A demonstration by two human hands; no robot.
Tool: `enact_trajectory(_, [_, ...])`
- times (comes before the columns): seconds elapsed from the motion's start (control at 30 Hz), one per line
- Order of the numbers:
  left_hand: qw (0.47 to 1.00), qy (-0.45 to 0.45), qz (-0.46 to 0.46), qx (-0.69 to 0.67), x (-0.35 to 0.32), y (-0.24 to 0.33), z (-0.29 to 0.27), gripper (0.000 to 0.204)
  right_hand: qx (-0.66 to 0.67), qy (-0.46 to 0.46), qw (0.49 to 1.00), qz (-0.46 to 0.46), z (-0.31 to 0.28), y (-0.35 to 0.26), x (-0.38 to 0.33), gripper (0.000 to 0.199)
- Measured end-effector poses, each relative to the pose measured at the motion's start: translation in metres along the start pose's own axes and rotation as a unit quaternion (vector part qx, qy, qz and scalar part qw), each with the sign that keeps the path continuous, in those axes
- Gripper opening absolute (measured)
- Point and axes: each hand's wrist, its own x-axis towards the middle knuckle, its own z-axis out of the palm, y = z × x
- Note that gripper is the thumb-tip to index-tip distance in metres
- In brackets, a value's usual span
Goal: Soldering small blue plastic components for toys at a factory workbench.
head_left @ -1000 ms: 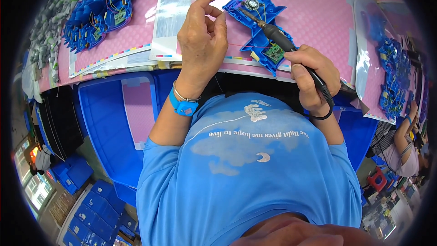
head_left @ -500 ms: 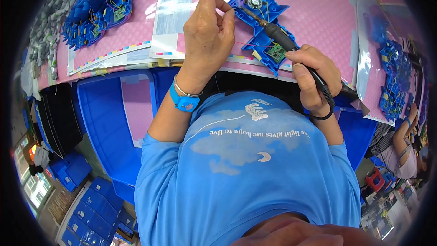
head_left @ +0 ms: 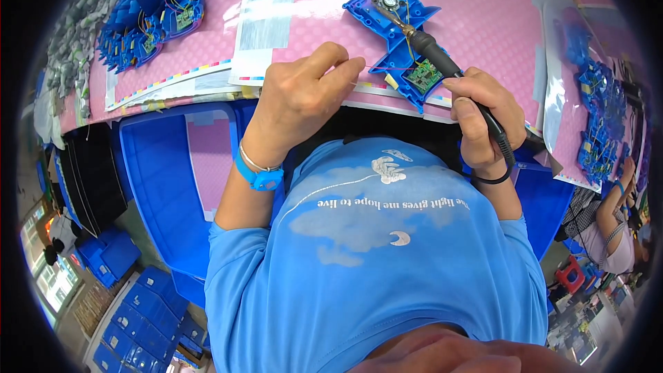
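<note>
A blue plastic shell half [head_left: 368, 12] lies on the pink table, with a round speaker [head_left: 389, 2] at its far end and a green circuit board [head_left: 423, 77] at its near end. My right hand [head_left: 487, 114] is closed around a soldering iron [head_left: 436, 54], whose metal tip reaches over the shell close to the speaker. At the shell's left side, my left hand [head_left: 304, 90] has thumb and forefinger pinched on a thin red wire [head_left: 390, 68] that runs toward the circuit board. A yellow wire also crosses the shell near the speaker.
More wired blue shell halves [head_left: 148, 21] sit at the far left, beside a heap of grey parts [head_left: 79, 34]. Others [head_left: 599, 121] lie on the right. Under the table edge stands a blue bin [head_left: 162, 186]. Another person's arm [head_left: 611, 211] shows at the far right.
My left hand has come down toward me from beside the speaker and now pinches the wire. The soldering iron has shifted slightly to the right.
</note>
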Motion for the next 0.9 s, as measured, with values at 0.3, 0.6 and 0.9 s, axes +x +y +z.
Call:
enact_trajectory(0.3, [0.992, 0.079, 0.076, 0.069, 0.024, -0.002, 0.002, 0.025, 0.008, 0.012, 1.000, 0.022, -0.004, -0.002, 0.000, 0.017])
enact_trajectory(0.6, [0.996, 0.067, 0.049, 0.033, 0.023, -0.025, 0.025, 0.027, 0.009, -0.012, 0.999, 0.032, -0.001, 0.004, 0.000, 0.024])
enact_trajectory(0.9, [0.997, 0.063, 0.033, 0.021, 0.023, -0.023, 0.023, 0.023, -0.004, -0.016, 0.999, 0.036, 0.002, 0.003, 0.002, 0.025])
